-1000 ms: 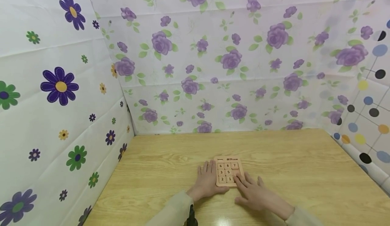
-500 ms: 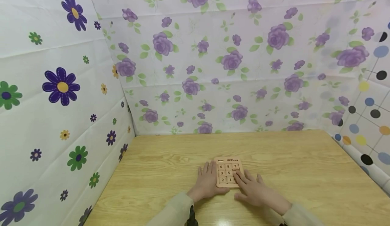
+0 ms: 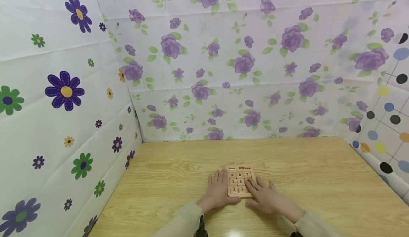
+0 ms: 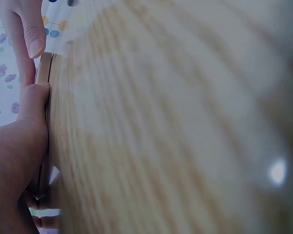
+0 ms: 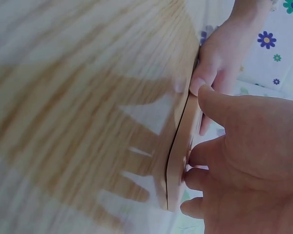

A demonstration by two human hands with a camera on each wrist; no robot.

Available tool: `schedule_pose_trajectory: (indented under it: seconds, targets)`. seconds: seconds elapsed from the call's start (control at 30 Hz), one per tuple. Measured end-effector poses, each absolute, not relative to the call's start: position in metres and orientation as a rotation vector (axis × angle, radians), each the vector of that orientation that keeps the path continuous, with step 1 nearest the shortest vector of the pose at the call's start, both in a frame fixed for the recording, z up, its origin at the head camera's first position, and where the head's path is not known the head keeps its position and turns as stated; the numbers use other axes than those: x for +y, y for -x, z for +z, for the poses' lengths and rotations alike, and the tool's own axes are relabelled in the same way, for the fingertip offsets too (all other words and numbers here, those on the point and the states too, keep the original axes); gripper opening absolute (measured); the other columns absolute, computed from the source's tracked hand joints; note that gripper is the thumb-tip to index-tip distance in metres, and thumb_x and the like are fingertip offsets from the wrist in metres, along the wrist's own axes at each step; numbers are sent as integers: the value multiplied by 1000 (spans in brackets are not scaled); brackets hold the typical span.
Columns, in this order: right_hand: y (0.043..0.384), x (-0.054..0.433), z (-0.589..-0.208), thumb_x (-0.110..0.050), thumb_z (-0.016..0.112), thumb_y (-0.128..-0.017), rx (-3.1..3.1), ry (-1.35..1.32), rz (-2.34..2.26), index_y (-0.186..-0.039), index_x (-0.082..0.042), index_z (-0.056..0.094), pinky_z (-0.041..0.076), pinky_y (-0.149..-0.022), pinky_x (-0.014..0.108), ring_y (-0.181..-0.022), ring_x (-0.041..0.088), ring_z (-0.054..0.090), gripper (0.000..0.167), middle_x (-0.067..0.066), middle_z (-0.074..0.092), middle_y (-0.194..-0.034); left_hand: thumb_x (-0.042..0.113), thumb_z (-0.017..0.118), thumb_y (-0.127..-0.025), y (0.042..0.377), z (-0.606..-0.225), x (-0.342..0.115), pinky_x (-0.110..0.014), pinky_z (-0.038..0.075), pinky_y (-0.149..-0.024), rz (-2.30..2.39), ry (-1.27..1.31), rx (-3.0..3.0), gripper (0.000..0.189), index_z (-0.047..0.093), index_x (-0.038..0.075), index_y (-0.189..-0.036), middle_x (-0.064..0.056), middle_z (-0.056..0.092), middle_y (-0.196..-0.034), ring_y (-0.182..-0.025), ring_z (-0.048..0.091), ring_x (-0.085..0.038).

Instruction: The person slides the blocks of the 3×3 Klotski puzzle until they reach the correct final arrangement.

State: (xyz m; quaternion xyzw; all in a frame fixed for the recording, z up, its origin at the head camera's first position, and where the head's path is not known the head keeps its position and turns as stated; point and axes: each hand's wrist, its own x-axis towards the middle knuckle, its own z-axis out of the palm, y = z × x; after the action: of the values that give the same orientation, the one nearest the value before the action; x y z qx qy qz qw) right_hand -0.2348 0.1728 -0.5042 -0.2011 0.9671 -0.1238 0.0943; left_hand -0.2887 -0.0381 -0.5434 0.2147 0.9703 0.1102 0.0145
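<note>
A light wooden number sliding puzzle (image 3: 239, 168) lies on the table in the head view. Tiles 6, 8, 7, then 3, 5, then 2, 1 are readable. My left hand (image 3: 218, 191) rests against its left side, fingers extended, the thumb along the near edge. With its fingertips, my right hand (image 3: 265, 197) touches the right column below the 7, hiding what lies there; its thumb is apart from the board. In the right wrist view, the right fingers (image 5: 199, 179) are bent slightly onto the puzzle's face, and the left thumb (image 5: 201, 84) meets its edge.
The wood-grain table (image 3: 179, 166) extends around the puzzle. A rose-patterned cloth (image 3: 204, 70) hangs behind, a daisy-patterned cloth (image 3: 57, 123) at the left and a dotted cloth (image 3: 383, 130) at the right.
My right fingertips have slid slightly away from me along the right column, from the bottom row towards the middle row, where a gap showed earlier. The left hand stays in place.
</note>
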Motion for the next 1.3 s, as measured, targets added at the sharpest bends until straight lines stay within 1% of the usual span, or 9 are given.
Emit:
schedule_pose_trajectory:
  seconds: [0.23,0.47,0.6,0.83,1.0,1.3]
  targets:
    - [235,171,-502,-57,48,-94,2870,612,-356,-153,-11,27,11,-109,76,-147,42,16,78,13,22,-160,80,57,-73,289,-544,-38,-61,21,-116,333,-677,3014,123,14,-3,-153,-22,23,-158,-147,21,-39]
    - [229,166,-503,-60,43,-94,2867,679,-325,-152,-13,29,10,-110,75,-147,41,16,77,11,23,-160,80,57,-73,289,-543,-38,-61,21,-117,308,-676,3018,123,14,-3,-153,-21,22,-159,-147,21,-38]
    - [225,162,-502,-62,42,-94,2856,708,-318,-152,-13,30,11,-110,75,-148,40,17,77,9,25,-160,79,58,-74,289,-542,-38,-61,22,-116,308,-683,3021,122,15,-4,-152,-22,23,-158,-147,22,-38]
    - [215,157,-493,-57,46,-94,2831,771,-336,-151,-9,31,13,-108,76,-148,40,15,76,13,30,-158,79,59,-74,290,-542,-38,-61,24,-115,288,-693,3033,122,16,-5,-152,-22,25,-157,-146,24,-39]
    - [212,156,-492,-56,47,-94,2816,780,-352,-151,-9,31,12,-108,77,-148,40,13,75,13,29,-158,79,59,-73,289,-543,-38,-62,24,-115,301,-707,3034,123,16,-5,-152,-23,25,-157,-146,24,-40]
    - [211,163,-497,-57,48,-93,2855,771,-337,-151,-9,32,12,-108,76,-147,42,19,77,13,29,-158,79,59,-73,290,-543,-39,-62,23,-115,338,-707,3032,123,15,-5,-152,-24,25,-157,-145,23,-41]
